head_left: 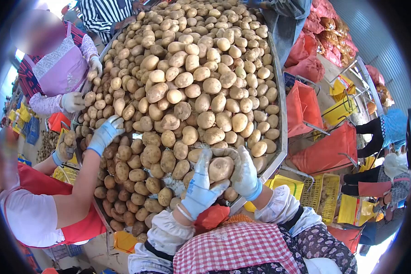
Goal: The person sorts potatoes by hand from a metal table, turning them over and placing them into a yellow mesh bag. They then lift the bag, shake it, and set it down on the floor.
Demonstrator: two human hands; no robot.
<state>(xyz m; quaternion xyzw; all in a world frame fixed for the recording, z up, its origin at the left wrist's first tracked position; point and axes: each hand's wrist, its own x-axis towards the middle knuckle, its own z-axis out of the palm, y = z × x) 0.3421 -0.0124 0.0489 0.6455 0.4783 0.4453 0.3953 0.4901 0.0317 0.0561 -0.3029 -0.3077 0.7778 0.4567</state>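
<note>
Both my hands wear pale gloves with blue cuffs, near the lower edge of a heap of potatoes (pixel 182 82). Between them is a single brown potato (pixel 221 169). My left hand (pixel 200 185) has its fingers and thumb curved round the left side of this potato. On the right side, my right hand (pixel 245 173) holds the same potato, its fingers reaching over the top. More potatoes lie just beyond and to the left of both hands. A red cloth (pixel 212 216) shows below my left hand.
The heap lies on a metal-edged table (pixel 282 114). Co-workers' gloved hands (pixel 106 134) (pixel 73 102) reach in from the left. Red bags (pixel 302 107), yellow crates (pixel 313 194) and other people stand to the right.
</note>
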